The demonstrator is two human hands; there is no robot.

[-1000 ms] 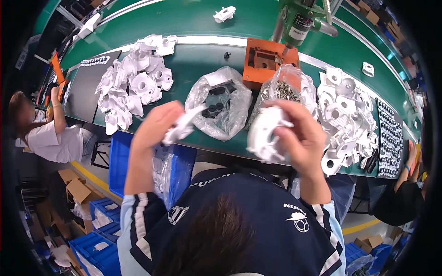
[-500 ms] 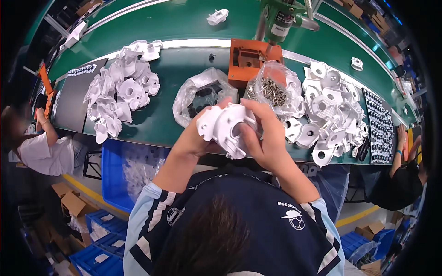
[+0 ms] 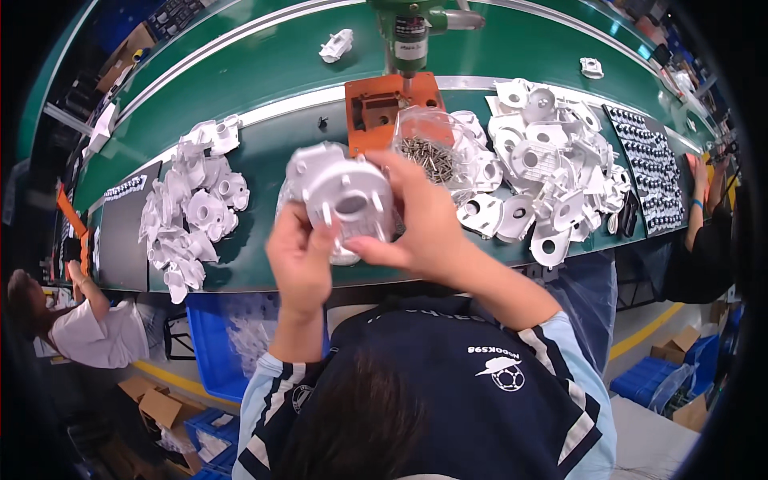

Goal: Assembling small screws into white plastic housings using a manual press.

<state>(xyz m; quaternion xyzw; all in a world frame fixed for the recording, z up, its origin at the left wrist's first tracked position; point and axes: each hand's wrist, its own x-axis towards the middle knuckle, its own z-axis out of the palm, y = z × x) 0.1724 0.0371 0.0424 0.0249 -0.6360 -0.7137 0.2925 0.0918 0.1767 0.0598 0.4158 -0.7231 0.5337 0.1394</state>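
Observation:
Both hands hold a white plastic housing [image 3: 356,200] above the near edge of the table. It has a round face with a central hole and several short posts. More white plastic shows behind its upper left; whether that is a second piece I cannot tell. My left hand [image 3: 300,256] grips the lower left side with thumb and fingers. Round the right side curls my right hand [image 3: 424,224], its thumb along the bottom rim. The housing and hands mostly hide a clear bag behind them.
Piles of white housings lie left [image 3: 204,208] and right [image 3: 536,160]. A clear bag of screws [image 3: 432,156] sits before an orange fixture [image 3: 368,136] under a green press [image 3: 408,36]. Trays of small dark parts [image 3: 644,168] stand right. A blue bin [image 3: 212,344] is below; people work at both sides.
The housing has turned so its round, posted face shows, and it has moved left and slightly up with both hands. The whole view has shifted, moving the press and fixture leftward in the picture.

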